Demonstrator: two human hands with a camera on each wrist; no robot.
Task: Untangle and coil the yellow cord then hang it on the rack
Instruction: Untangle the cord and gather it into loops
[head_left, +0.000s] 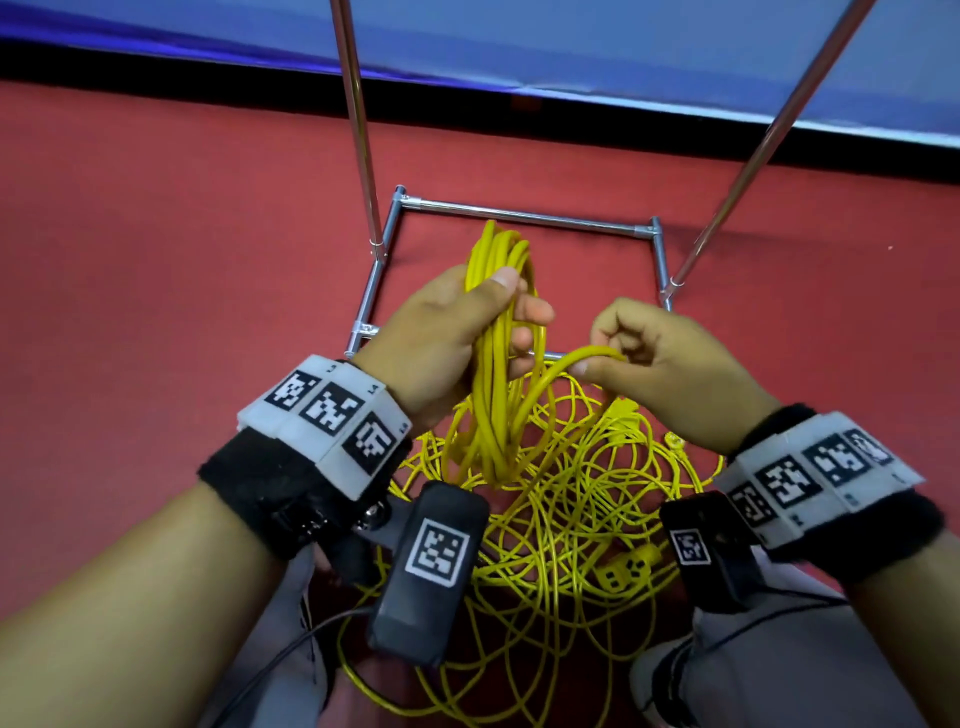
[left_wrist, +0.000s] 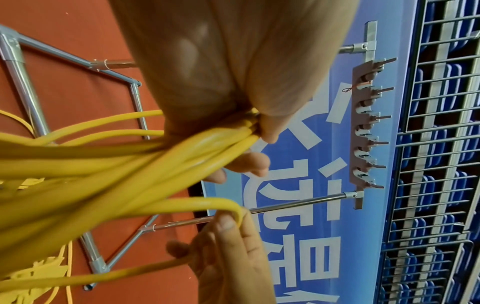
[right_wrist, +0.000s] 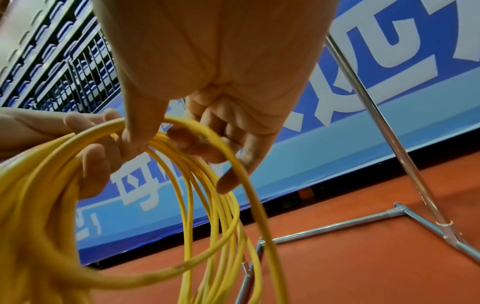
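My left hand (head_left: 483, 317) grips a bundle of coiled loops of the yellow cord (head_left: 496, 374), thumb on top, above the rack's base. Just to its right, my right hand (head_left: 618, 353) pinches a single bent loop of the cord (head_left: 587, 356) between thumb and fingers. The remaining cord lies tangled (head_left: 566, 525) on the red floor below both hands, with a yellow socket end (head_left: 626, 569) in it. In the left wrist view the gripped loops (left_wrist: 182, 152) fan out and the rack's hook strip (left_wrist: 366, 125) shows at the top of its poles. The right wrist view shows the pinched loop (right_wrist: 207, 133).
The rack's chrome base frame (head_left: 519, 214) lies on the red floor, with two poles (head_left: 358, 130) rising toward me. A blue banner (head_left: 571, 47) runs along the back. My grey trouser legs and a shoe (head_left: 660, 680) are at the bottom edge.
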